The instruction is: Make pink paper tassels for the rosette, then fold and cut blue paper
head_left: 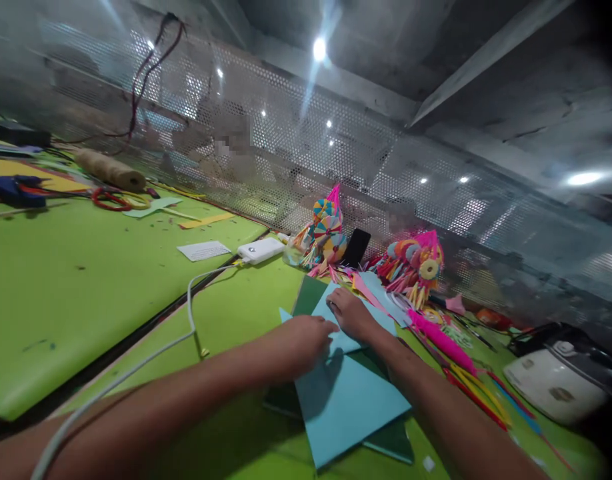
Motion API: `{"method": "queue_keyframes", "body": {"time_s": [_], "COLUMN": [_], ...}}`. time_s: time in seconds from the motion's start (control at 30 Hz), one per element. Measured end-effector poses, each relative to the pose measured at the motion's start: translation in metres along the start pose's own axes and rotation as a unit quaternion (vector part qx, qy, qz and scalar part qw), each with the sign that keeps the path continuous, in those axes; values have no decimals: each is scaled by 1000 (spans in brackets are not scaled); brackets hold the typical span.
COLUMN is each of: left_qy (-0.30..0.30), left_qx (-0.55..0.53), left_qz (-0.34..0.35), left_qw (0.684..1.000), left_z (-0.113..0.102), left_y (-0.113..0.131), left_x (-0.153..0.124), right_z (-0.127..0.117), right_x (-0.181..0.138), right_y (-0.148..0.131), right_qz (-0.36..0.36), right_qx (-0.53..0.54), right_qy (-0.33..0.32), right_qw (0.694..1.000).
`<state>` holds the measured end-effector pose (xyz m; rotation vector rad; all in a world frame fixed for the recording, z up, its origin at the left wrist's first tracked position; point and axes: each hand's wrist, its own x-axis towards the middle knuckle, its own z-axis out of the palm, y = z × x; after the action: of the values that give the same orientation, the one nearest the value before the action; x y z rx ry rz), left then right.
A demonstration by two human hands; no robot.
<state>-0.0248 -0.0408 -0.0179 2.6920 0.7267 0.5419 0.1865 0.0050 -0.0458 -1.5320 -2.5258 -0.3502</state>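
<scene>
A light blue paper sheet (349, 397) lies on a dark green mat (311, 297) on the bright green table (86, 280). My left hand (303, 340) rests on the sheet's upper part, fingers curled and pressing on the paper. My right hand (350, 312) lies just behind it on a folded part of the blue paper, fingers bent down onto the fold. The two hands almost touch. Whether either hand grips the paper or only presses on it does not show clearly.
Colourful paper ornaments (323, 233) (416, 263) stand by a perforated metal screen (286, 147). A black phone (356, 247), white power bank (260, 251) with cable, paper strips (466, 373), a white device (556, 383), a twine spool (111, 170) and a blue glue gun (16, 190) lie around.
</scene>
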Motion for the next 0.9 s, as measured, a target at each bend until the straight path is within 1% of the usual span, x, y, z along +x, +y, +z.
{"method": "queue_keyframes", "body": {"time_s": [0.07, 0.13, 0.2, 0.3, 0.4, 0.5, 0.6, 0.67, 0.73, 0.8, 0.9], "left_qy": [8, 6, 8, 35, 68, 61, 50, 50, 51, 55, 51], "left_qx": [11, 27, 32, 52, 96, 146, 162, 153, 149, 157, 163], "left_qz": [7, 20, 21, 31, 64, 91, 96, 86, 78, 77, 70], "left_qw": [1000, 999, 999, 998, 991, 983, 981, 983, 985, 983, 983], "left_z": [12, 22, 28, 30, 30, 33, 36, 37, 37, 35, 33], "left_y": [-15, -24, -27, -21, -15, -15, -19, -21, -20, -17, -14], "left_x": [15, 23, 25, 19, 13, 13, 17, 18, 18, 17, 16], "right_z": [-6, -14, -20, -26, -28, -31, -35, -38, -41, -45, -47], "right_x": [0, -3, -7, -21, -40, -61, -80, -90, -98, -104, -113], "right_y": [1, 0, -6, -25, -48, -69, -82, -86, -87, -85, -79], "right_qz": [-2, -2, 0, -1, 0, 29, 22, 3, -2, 9, 48], "right_qx": [1, 2, 2, 3, 11, 30, 53, 62, 60, 50, 33], "right_qy": [-13, -29, -40, -44, -17, 33, 46, 41, 35, 26, 9], "right_qw": [1000, 1000, 999, 999, 1000, 999, 997, 997, 998, 998, 998]}}
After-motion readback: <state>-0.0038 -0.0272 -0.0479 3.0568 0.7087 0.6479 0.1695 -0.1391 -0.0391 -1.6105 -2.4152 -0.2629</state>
